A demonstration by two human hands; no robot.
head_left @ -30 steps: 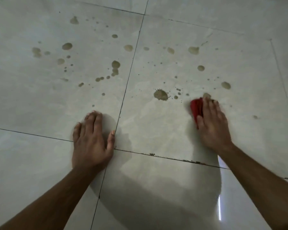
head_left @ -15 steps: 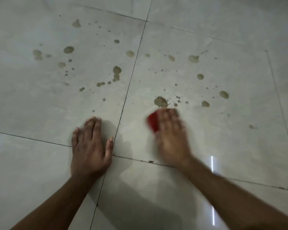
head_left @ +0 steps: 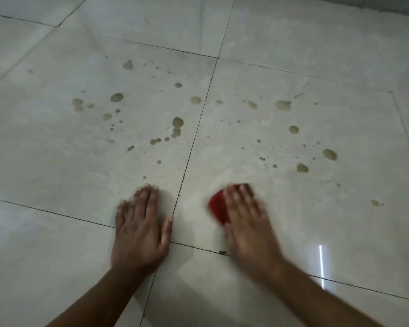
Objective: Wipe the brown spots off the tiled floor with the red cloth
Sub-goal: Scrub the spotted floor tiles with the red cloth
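On the tiled floor (head_left: 57, 244), left hand (head_left: 139, 234) flat, fingers straight, holding nothing. Just right of the grout line, right hand (head_left: 248, 223), blurred, fingers straight, pressing red cloth (head_left: 217, 208) down. Beyond both, brown spots (head_left: 177, 122) scattered across two tiles.

Pale grey-white glossy tiled floor (head_left: 57, 175), faintly mottled, crossed by thin dark grout lines (head_left: 194, 142) in a large square grid. Scattered over two tiles: olive-brown spots (head_left: 177, 122), mixed round blobs and tiny specks, some paler at the centre with darker rims. Bright red cloth (head_left: 217, 208), plain, no visible print, edges blurred. Thin white vertical light streak (head_left: 321, 267) reflected on the tile at lower right. Small dark crumbly patch (head_left: 222, 252) on the near grout line.
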